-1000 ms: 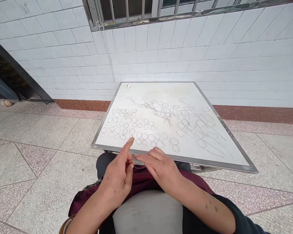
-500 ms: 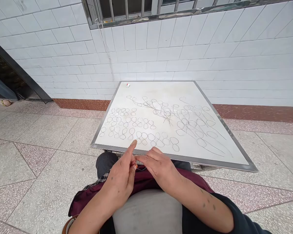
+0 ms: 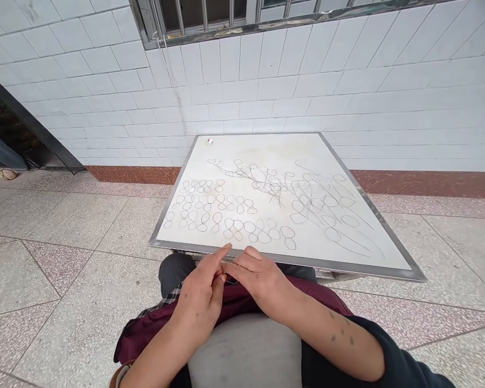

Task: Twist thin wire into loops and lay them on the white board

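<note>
My left hand [image 3: 201, 291] is just off the table's near edge, its thumb and fingers pinched on a thin wire [image 3: 231, 281]. The index finger reaches forward, its tip by the metal rim. Close against it, my right hand [image 3: 262, 280] has its thumb and fingertips pressed together on the same wire. Most of the wire is hidden by the fingers; a short curved bit shows below them. Ahead, several figure-eight wire pieces [image 3: 288, 237] lie in rough rows on the white table [image 3: 242, 144]. Looped wires with long tails [image 3: 350, 221] are spread on the right side.
A bundle of looped wires [image 3: 262, 180] lies mid-table. A small white and red object [image 3: 210, 141] sits at the far left corner. Behind the table rises a white tiled wall [image 3: 267, 102] with a barred window [image 3: 230, 13]. Maroon cloth [image 3: 139, 328] covers my lap.
My left index finger has drawn back from over the tabletop and bent in toward my right hand. Both hands stay together on the wire, and the view has shifted slightly.
</note>
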Demonstrator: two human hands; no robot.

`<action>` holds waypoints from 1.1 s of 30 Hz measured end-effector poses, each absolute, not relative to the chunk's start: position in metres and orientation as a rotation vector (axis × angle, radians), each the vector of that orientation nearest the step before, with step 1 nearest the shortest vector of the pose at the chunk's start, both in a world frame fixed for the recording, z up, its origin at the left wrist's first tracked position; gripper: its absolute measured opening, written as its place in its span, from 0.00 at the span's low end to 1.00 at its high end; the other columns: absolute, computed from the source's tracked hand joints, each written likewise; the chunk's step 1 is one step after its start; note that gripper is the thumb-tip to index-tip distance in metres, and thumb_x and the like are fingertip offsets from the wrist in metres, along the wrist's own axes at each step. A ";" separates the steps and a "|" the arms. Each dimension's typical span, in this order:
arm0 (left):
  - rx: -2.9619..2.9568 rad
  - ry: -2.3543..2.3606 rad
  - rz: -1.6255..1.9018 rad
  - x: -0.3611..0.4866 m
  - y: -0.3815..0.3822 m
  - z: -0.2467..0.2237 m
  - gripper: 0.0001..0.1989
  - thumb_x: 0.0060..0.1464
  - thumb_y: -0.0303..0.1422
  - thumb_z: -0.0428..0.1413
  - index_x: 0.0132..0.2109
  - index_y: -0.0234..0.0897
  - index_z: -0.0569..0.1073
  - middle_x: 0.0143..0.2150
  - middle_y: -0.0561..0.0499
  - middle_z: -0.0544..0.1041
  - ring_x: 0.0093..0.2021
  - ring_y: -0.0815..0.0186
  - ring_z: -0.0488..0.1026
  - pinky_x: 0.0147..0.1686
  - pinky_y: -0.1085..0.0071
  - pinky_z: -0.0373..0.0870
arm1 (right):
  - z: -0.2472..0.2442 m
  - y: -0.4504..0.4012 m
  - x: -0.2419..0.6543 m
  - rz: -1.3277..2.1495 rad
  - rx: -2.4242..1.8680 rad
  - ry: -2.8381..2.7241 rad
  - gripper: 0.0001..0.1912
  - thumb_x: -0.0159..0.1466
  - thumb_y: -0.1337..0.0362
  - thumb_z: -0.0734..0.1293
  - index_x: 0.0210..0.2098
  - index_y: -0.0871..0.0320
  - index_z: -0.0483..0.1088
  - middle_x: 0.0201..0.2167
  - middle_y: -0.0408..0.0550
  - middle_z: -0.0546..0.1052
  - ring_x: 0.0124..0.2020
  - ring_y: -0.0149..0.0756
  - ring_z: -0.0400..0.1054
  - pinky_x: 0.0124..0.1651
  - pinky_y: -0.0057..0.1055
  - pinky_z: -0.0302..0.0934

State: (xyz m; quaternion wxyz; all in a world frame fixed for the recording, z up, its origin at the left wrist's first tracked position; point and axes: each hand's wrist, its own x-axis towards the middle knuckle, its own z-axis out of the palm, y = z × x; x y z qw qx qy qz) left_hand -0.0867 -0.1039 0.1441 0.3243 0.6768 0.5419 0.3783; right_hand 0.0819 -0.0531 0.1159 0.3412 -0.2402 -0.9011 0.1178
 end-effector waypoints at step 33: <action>0.975 1.200 1.477 -0.061 -0.106 0.121 0.19 0.57 0.34 0.58 0.56 0.41 0.71 0.31 0.54 0.71 0.32 0.69 0.70 0.35 0.72 0.70 | 0.109 -0.056 0.067 1.587 -0.758 -1.380 0.12 0.65 0.56 0.65 0.38 0.57 0.76 0.27 0.43 0.76 0.27 0.28 0.69 0.29 0.27 0.62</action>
